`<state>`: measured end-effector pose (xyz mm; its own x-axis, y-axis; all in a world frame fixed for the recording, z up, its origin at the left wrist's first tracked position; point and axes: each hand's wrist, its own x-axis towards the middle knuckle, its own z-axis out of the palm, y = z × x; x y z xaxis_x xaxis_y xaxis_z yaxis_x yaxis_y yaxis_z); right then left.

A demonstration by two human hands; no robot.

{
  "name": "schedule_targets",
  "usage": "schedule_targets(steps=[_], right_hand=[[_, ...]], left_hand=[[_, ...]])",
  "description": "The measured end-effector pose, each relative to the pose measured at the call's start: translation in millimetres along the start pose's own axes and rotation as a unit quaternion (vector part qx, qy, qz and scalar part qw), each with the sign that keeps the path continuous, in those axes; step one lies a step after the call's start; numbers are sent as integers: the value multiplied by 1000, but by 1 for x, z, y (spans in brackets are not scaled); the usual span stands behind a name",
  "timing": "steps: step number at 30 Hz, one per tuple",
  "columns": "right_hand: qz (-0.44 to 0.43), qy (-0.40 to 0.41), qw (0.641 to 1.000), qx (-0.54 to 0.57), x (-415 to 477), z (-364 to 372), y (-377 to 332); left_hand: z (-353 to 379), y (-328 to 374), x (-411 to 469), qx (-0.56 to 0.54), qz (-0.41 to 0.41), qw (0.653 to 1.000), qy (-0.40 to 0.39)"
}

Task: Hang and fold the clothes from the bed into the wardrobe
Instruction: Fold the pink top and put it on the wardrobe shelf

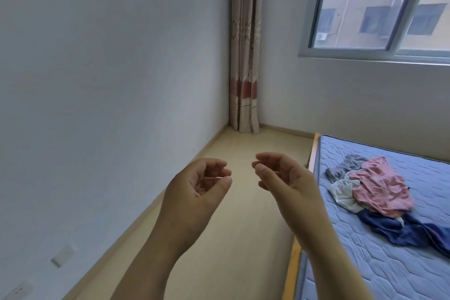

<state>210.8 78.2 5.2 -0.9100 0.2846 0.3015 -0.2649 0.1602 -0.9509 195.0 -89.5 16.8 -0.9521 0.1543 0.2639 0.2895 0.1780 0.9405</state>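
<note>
My left hand (pixel 202 185) and right hand (pixel 283 178) hover apart above the floor, fingers loosely curled and holding nothing. To the right, a heap of clothes (pixel 375 192) lies on the bed (pixel 365 265). They look soft, light and floppy, so I'd pinch the top pink garment (pixel 382 185) at an edge.

1. You are facing open pale wooden floor (pixel 238 226) running between the white wall (pixel 109 105) and the orange wooden bed rail (pixel 293 265).
2. A beige-and-red patterned curtain (pixel 244 68) is blocking its far corner.
3. Crumpled pink, white and navy clothes (pixel 379 190) are covering part of the blue quilted mattress (pixel 365 263).
</note>
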Motion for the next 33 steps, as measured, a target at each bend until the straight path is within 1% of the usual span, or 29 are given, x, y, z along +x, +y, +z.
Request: schedule_targets(steps=[9,13,15,17,21,26,33], right_hand=[[52,116,991,-36,71,-7,40],[72,151,984,-59,102,8,55],[79,202,973,-80,138,25,66],[84,193,975,-75,142,25,63],[94,242,960,-107,178,35,75],[117,302,939,-110,217,21,101],[111,341,926,-116,292,-34,143]], left_hand=[[28,-44,114,-38,2,993,-112],[31,-67,165,-52,2,986,-159],[22,-85,211,-67,12,975,-209],[25,-85,222,-64,16,976,-207],[30,-100,282,-87,25,961,-261],[71,-116,334,-107,12,937,-332],[150,-126,420,-82,48,927,-362]])
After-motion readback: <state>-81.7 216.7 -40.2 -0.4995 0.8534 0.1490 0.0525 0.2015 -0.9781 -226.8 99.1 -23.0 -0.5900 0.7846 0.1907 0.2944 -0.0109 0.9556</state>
